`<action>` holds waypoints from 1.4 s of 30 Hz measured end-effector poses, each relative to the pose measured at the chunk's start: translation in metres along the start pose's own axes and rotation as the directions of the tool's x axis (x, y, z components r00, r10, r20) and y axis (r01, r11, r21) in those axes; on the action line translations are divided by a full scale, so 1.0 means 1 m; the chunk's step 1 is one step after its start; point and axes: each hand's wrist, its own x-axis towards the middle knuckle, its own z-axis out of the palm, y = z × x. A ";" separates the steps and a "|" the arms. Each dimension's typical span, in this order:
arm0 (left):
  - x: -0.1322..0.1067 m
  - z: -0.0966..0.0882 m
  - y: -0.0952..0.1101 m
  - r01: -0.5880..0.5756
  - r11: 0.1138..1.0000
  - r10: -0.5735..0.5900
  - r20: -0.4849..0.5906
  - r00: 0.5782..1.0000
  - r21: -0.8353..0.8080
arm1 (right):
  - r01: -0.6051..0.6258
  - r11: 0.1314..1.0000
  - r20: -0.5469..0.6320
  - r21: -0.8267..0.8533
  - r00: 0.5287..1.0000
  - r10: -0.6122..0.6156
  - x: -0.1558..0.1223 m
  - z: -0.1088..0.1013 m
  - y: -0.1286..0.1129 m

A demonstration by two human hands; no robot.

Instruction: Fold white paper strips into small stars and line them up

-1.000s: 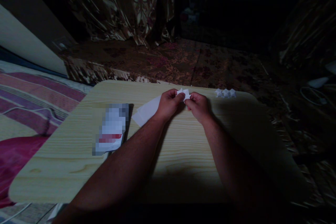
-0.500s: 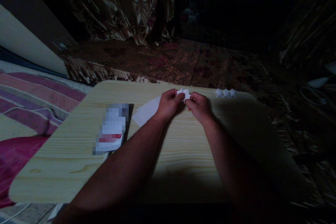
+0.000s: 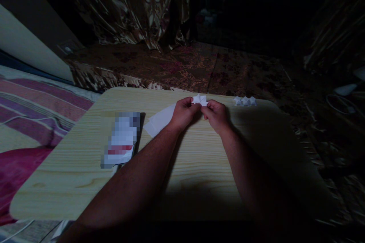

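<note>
A small white folded paper piece (image 3: 200, 100) with creases and pointed corners is pinched between my two hands over the far part of the wooden table. My left hand (image 3: 184, 113) grips its left and near side, thumb at the lower edge. On the opposite side, my right hand (image 3: 216, 114) holds the right corner between thumb and fingers. White paper sheets (image 3: 161, 120) lie flat beside my left hand, partly hidden by it. To the right, three small folded paper stars (image 3: 245, 101) sit in a row near the far edge.
On the left of the pale wooden table (image 3: 71, 159) lies a blurred-out flat object (image 3: 121, 138) with a red stripe. A striped bed cover (image 3: 37, 110) borders the table on the left. Dark patterned cloth (image 3: 182, 64) and curtains (image 3: 128, 7) stand behind it.
My left thumb has slid down off the middle of the folded paper to its lower edge, so more of its creased face shows. Both hands keep hold, nearly in place.
</note>
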 end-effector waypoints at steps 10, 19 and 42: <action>-0.001 0.000 0.003 0.003 1.000 -0.003 0.003 1.000 0.025 | -0.002 1.000 -0.003 0.000 1.000 0.002 0.001 0.000 0.003; -0.001 0.001 0.002 0.012 1.000 -0.012 -0.001 1.000 0.018 | 0.019 1.000 -0.001 0.005 1.000 -0.019 0.001 0.000 0.003; -0.001 0.001 0.002 -0.007 1.000 0.007 0.010 1.000 -0.009 | -0.002 0.999 0.003 0.038 1.000 0.002 0.000 0.001 0.001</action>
